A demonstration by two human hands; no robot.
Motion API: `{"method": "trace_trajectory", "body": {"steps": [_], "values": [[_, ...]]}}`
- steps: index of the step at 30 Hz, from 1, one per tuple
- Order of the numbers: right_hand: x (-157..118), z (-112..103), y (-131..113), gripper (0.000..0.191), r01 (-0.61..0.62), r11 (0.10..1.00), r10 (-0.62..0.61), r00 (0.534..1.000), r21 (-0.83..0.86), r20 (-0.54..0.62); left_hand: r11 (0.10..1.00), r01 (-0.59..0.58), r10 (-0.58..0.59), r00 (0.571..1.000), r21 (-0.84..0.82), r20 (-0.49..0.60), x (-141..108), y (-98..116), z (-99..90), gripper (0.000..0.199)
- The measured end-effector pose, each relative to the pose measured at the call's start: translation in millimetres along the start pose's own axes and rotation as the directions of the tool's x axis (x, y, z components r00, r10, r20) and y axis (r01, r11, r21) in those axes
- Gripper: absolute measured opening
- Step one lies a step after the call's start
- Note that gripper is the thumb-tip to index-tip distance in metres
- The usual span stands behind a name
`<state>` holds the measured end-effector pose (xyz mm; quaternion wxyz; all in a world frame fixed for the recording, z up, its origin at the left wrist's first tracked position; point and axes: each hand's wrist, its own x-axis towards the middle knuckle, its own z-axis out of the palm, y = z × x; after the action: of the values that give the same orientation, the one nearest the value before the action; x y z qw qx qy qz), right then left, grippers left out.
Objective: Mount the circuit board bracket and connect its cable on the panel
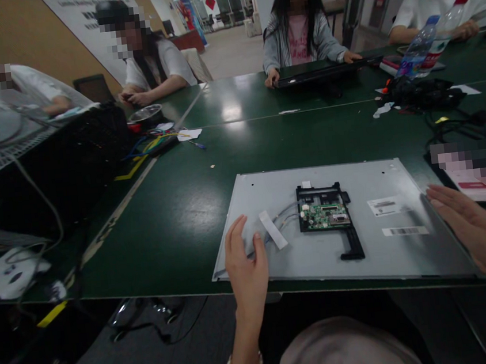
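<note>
A grey metal display panel (268,194) lies flat, back side up, at the near edge of the table. On it a green circuit board (322,216) sits inside a black plastic bracket (354,244). Thin grey cables (287,209) run left from the board, under a strip of white tape (273,230). My left hand (248,265) is over the panel's near left part, thumb and fingers curved apart with nothing between them; contact is unclear. Along the panel's right edge, my right hand (469,225) is held flat with fingers stretched out. Two white labels (385,206) are on the panel's right side.
The green table (177,212) bears a black case (91,146) at left, coloured wires (156,142), and plastic bottles (420,50) beside black cables at right. A phone-like pink-screened thing (470,175) is near my right hand. Across sits a person (296,31) holding a dark panel (327,73); other people sit nearby.
</note>
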<state>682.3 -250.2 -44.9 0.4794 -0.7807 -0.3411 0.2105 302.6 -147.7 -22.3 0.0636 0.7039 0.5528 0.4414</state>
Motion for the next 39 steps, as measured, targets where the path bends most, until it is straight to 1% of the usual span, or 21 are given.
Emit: {"method": "trace_trajectory", "body": {"steps": [2, 5, 9, 11, 19, 23, 30, 39], "values": [[-0.3, 0.8, -0.1, 0.048, -0.002, 1.0, 0.002, 1.0, 0.027, 0.002, 1.0, 0.02, -0.02, 1.0, -0.009, 0.0, -0.3, -2.9, 2.0, 0.035], [1.0, 4.8, 3.5, 0.05, 0.006, 0.997, -0.006, 1.0, 0.074, -0.001, 0.998, 0.067, -0.067, 0.997, -0.019, 0.032, -0.4, -9.4, 3.3, 0.034], [1.9, 8.1, 5.6, 0.051, -0.001, 0.996, 0.0, 1.0, 0.086, 0.005, 0.99, 0.143, -0.141, 0.986, -0.014, 0.085, -0.2, -14.4, -0.6, 0.035], [1.1, 8.2, 4.1, 0.051, 0.001, 0.996, -0.001, 1.0, 0.086, 0.004, 0.987, 0.157, -0.156, 0.983, -0.01, 0.093, 0.2, -14.6, -2.8, 0.033], [0.7, 9.0, 3.7, 0.05, -0.007, 0.995, 0.008, 1.0, 0.104, -0.003, 0.982, 0.187, -0.185, 0.977, -0.011, 0.104, 2.8, -15.4, -3.1, 0.036], [2.2, 8.4, 5.3, 0.046, -0.007, 0.996, 0.006, 1.0, 0.087, 0.001, 0.984, 0.176, -0.176, 0.981, 0.003, 0.087, 3.0, -18.3, -2.2, 0.035], [2.2, 7.5, 7.7, 0.047, -0.007, 0.996, 0.006, 1.0, 0.09, 0.009, 0.984, 0.175, -0.178, 0.98, 0.039, 0.084, 3.4, -21.5, -2.3, 0.034], [-0.4, 11.3, -3.4, 0.046, 0.002, 0.996, -0.004, 1.0, 0.09, 0.021, 0.985, 0.167, -0.17, 0.983, 0.043, 0.07, 2.5, -23.5, -0.5, 0.036]]}}
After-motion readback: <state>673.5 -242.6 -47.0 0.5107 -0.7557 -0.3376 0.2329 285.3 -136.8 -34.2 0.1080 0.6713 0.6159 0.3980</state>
